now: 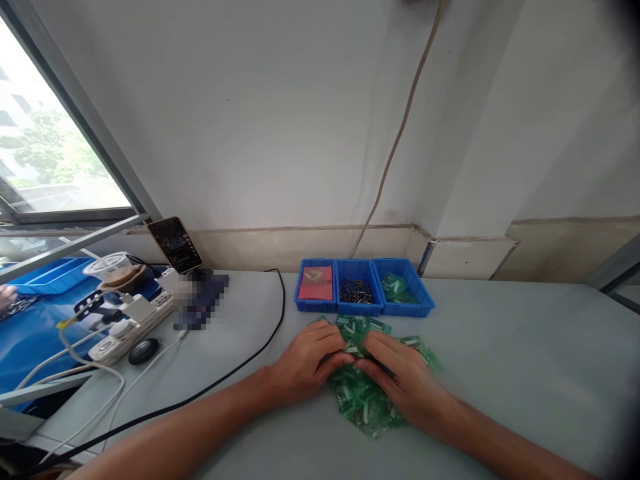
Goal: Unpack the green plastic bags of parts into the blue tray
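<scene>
Pile of small green transparent plastic packets (367, 408), on the smooth grey table (505, 360), directly under and between both hands | left hand (311, 357) and right hand (407, 377), equally near, seem to pinch one green packet (352, 349) between them; its long axis I cannot tell | beyond: three blue rectangular plastic trays (358, 309) | farthest: white wall (280, 133)

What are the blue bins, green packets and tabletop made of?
Blue bins: probably molded plastic, semi-glossy; uniform color throughout. Green packets: likely thin plastic film, shiny; see-through and crinkled. Tabletop: fairly matte, even gray without visible grain; laminate or painted board, can't tell.
</scene>
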Action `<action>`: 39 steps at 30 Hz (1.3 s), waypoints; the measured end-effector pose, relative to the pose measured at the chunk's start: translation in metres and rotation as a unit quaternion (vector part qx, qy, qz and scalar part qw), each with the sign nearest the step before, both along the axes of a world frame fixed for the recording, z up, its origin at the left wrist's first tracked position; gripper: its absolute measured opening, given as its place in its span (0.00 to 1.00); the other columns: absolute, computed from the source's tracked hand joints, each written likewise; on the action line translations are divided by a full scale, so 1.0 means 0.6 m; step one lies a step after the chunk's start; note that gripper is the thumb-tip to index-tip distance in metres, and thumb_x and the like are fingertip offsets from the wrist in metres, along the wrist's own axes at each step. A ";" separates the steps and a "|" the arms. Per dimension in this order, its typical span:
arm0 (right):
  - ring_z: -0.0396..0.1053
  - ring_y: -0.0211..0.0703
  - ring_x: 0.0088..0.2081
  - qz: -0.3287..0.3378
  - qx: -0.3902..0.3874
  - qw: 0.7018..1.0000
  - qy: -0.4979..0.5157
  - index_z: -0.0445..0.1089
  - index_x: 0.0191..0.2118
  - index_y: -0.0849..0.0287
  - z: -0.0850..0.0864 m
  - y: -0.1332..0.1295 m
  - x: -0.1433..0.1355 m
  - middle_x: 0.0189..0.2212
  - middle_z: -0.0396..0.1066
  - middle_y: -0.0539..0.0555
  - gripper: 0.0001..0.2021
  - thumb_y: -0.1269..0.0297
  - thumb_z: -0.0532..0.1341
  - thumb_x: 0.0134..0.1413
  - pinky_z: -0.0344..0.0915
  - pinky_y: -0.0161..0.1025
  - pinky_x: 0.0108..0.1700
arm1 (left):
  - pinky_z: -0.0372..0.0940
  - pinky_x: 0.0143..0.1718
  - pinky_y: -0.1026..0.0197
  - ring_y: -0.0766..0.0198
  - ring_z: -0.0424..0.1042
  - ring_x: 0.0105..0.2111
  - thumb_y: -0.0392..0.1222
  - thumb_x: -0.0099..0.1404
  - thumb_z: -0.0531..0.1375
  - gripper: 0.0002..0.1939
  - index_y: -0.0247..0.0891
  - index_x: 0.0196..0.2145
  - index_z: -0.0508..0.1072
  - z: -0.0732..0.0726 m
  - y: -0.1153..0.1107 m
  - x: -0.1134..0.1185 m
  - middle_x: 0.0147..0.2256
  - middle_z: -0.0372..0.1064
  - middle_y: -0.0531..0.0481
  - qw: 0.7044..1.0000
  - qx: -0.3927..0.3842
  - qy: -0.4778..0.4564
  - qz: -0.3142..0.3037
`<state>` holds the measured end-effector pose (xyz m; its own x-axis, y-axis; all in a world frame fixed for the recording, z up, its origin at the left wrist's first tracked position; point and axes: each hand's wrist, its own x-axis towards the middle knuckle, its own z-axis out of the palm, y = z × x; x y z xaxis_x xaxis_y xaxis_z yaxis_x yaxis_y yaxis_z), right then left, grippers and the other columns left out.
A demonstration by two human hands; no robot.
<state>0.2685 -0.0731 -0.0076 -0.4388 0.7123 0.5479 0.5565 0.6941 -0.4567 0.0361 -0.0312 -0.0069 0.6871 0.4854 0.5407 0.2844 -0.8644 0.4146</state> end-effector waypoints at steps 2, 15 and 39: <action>0.65 0.43 0.28 -0.004 -0.007 1.000 0.002 0.60 0.32 0.52 -0.001 0.000 0.000 0.28 0.64 0.49 0.16 0.62 0.53 0.78 0.63 0.38 0.29 | 0.59 0.37 0.59 0.61 0.63 0.32 0.57 0.84 0.44 0.29 0.37 0.31 0.67 -0.004 0.001 0.000 0.29 0.67 0.50 1.000 0.007 0.003 0.009; 0.71 0.46 0.38 0.023 -0.076 0.997 0.004 0.64 0.53 0.51 -0.003 -0.008 0.009 0.39 0.70 0.52 0.05 0.60 0.55 0.77 0.68 0.41 0.39 | 0.57 0.37 0.59 0.64 0.61 0.28 0.62 0.82 0.45 0.34 0.37 0.24 0.63 -0.003 0.005 -0.003 0.24 0.64 0.53 1.000 -0.004 0.000 0.006; 0.69 0.45 0.37 -0.011 -0.113 0.993 0.034 0.66 0.50 0.51 0.000 -0.002 0.000 0.38 0.69 0.51 0.03 0.63 0.59 0.74 0.67 0.39 0.37 | 0.60 0.43 0.56 0.60 0.65 0.37 0.50 0.84 0.50 0.22 0.36 0.34 0.70 -0.009 0.001 -0.002 0.34 0.71 0.47 1.000 0.006 -0.007 0.019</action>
<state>0.2687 -0.0740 -0.0078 -0.3900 0.8289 0.4009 0.5332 0.5583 -0.6357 0.0346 -0.0304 -0.0121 0.6609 0.5044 0.5557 0.3120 -0.8581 0.4079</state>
